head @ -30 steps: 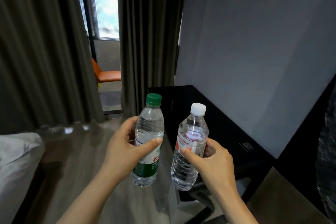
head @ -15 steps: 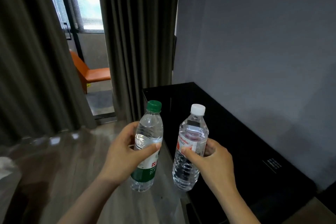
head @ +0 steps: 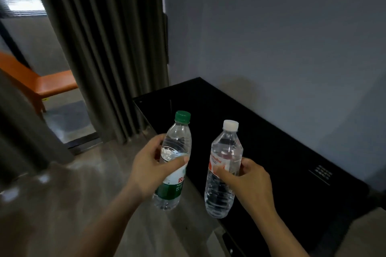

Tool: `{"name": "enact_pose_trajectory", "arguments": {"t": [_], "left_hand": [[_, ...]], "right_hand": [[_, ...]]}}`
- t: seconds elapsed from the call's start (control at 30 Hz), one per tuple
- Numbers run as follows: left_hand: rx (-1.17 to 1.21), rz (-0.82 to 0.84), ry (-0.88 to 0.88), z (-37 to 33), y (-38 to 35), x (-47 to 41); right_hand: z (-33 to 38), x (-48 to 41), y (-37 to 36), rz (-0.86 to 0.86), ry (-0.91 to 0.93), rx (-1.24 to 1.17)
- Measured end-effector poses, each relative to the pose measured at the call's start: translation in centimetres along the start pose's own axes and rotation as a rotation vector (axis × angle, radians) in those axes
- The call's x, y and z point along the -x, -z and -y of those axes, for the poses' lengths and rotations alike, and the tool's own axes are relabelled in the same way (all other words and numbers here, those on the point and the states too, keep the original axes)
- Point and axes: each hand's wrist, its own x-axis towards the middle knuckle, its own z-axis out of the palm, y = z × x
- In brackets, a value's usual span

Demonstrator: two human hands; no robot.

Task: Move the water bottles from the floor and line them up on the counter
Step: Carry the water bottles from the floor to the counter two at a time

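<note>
While the left hand grips a green-capped water bottle, the right hand grips a white-capped water bottle above the black counter, right.

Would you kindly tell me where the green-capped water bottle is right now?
In the head view, the green-capped bottle is held in the left hand, just left of the white-capped bottle, above the floor beside the black counter.
</note>
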Motion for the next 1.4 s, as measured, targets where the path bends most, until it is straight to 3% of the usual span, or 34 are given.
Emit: {"name": "enact_pose_trajectory", "arguments": {"t": [0.37,0.93,1.4], "left_hand": [[-0.136,0.305,0.089,5.8,-0.9,-11.1],[-0.304,0.492,0.299,13.0,-8.3,-25.0],[-0.500,0.747,0.354,20.9,-11.8,-33.7]], "right_hand": [[-2.4,-4.4,-4.8,-0.127,-0.259,0.072],[-10.4,-17.3,-7.5,-0.166,-0.541,0.115],[-13.5,-22.8,-12.2,-0.079,-0.800,0.279]]}}
